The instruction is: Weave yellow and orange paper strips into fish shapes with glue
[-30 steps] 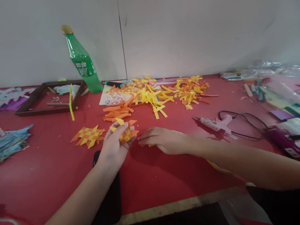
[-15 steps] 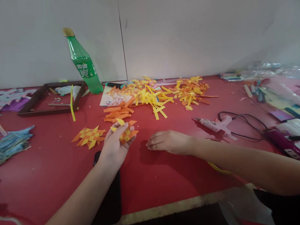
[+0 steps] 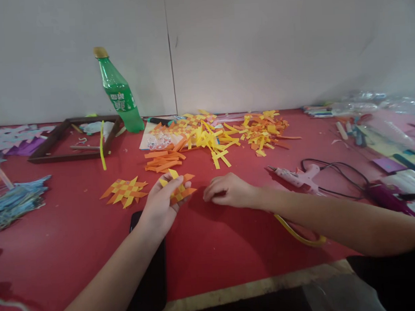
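Orange and yellow woven paper point(image 3: 177, 193) pinched between the thumb and fingers of the left hand point(image 3: 159, 205), over the middle of the red table point(image 3: 212, 256). Just to the right, the right hand point(image 3: 228, 191) with curled fingers; cannot tell if holding anything. To the left, another paper weave point(image 3: 125, 191) lying flat. On the near side, a black phone point(image 3: 152, 277), partly hidden. Farther back, orange strips point(image 3: 163, 161) and yellow strips point(image 3: 205, 136). Far left, a green bottle point(image 3: 123, 106). Off right, a pink glue gun point(image 3: 298, 176).
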A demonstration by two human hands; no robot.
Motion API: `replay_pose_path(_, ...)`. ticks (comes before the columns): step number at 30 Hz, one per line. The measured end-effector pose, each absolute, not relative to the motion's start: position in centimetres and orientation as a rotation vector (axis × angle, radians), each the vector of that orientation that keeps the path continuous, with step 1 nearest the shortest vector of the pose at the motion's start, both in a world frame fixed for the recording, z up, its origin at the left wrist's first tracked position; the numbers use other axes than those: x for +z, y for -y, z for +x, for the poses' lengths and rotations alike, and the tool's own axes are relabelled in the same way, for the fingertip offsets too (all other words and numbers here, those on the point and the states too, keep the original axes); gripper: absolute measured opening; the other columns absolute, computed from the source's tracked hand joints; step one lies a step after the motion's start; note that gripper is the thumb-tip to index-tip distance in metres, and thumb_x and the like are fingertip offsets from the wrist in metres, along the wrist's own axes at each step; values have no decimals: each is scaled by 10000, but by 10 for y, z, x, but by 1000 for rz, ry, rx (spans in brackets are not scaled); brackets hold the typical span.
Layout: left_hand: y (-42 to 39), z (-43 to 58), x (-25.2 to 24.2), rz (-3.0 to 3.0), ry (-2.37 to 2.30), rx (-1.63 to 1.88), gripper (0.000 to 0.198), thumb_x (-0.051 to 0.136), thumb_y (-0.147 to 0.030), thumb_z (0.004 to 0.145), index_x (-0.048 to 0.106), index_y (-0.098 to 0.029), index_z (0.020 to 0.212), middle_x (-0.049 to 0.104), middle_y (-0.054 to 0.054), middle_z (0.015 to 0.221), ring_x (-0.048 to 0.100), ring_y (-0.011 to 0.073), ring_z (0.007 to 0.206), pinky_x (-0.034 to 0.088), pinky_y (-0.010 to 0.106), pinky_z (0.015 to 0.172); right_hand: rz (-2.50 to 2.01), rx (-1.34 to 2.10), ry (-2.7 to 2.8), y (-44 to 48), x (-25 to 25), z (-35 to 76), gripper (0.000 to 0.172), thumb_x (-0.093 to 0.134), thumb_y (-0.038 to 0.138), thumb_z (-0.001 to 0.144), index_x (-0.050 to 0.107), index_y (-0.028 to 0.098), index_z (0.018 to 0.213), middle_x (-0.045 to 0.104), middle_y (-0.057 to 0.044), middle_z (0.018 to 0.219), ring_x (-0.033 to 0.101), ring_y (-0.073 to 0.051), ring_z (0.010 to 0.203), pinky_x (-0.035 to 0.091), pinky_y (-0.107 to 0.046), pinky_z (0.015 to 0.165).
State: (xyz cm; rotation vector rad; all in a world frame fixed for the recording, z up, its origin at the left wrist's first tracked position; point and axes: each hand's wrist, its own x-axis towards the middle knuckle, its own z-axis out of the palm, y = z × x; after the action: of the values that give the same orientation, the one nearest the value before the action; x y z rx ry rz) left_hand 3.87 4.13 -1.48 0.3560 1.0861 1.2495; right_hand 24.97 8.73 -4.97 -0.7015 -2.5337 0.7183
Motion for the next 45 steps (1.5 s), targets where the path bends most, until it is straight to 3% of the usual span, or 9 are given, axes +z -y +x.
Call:
replay_pose_path(9,-35,43,-21,703,-1128,895,275,780,-232,743,569,-191,914,665,-12,774,694,156,720,582,268,630,-1495,269,1931,-209,-18,345,274,482,364,980,695,243,1102,718,-100,1114,679,-263,980,561,-488,881)
replay_pose_path(13,-32,42,-29,928,-1113,784,341,799,-254,724,652,-163,1017,690,16,775,668,162,704,538,248,606,-1625,184,2009,-248,-3,394,249,543,375,981,644,229,1156,623,-80,1267,621,-203,1062,544,-407,922)
replay_pose_path(19,-25,43,-34,1314,-1140,700,327,694,-253,812,643,-203,1131,733,78,1008,685,229,983,518,333,878,-1661,171,2221,-272,-2,414,245,556,363,976,640,227,1162,621,-74,1262,627,-200,1051,552,-387,901)
replay_pose_path(27,-19,40,-43,1751,-1157,588,430,609,-237,865,575,-256,1294,699,118,1191,644,286,1103,471,431,962,-1554,135,2451,-296,7,324,300,567,366,971,606,200,1219,612,-92,1267,630,-203,1058,553,-418,904)
replay_pose_path(28,-18,40,-44,1796,-1158,558,452,606,-234,865,562,-259,1315,686,122,1205,639,290,1097,470,442,961,-1506,134,2495,-297,10,302,359,372,354,1046,639,157,1183,619,-50,1228,627,-231,1109,527,-392,932)
replay_pose_path(29,-17,40,-43,1839,-1166,525,469,603,-237,865,553,-261,1331,676,125,1205,638,293,1077,475,453,952,-1457,147,2535,-297,11,280,302,568,365,971,606,196,1218,614,-91,1262,631,-203,1055,553,-417,901)
replay_pose_path(36,-18,40,-26,2113,-1057,391,505,584,-235,853,536,-194,1353,651,139,1106,608,310,995,514,468,856,-956,268,2829,-274,10,150,164,621,268,939,709,184,1049,685,-49,1154,618,-185,1104,467,-369,1037)
replay_pose_path(41,-21,39,-24,2187,-928,473,468,579,-166,827,570,-166,1296,667,143,1157,576,308,1079,501,448,915,-918,291,2895,-265,-14,125,337,601,358,952,593,169,1231,620,-91,1243,637,-217,1058,556,-439,892)
replay_pose_path(45,-20,39,-25,2208,-885,564,402,585,-190,847,599,-153,1247,681,150,1112,594,304,1042,504,442,895,-926,234,2796,-259,-16,127,307,593,346,957,610,170,1207,631,-88,1228,637,-213,1055,550,-431,901)
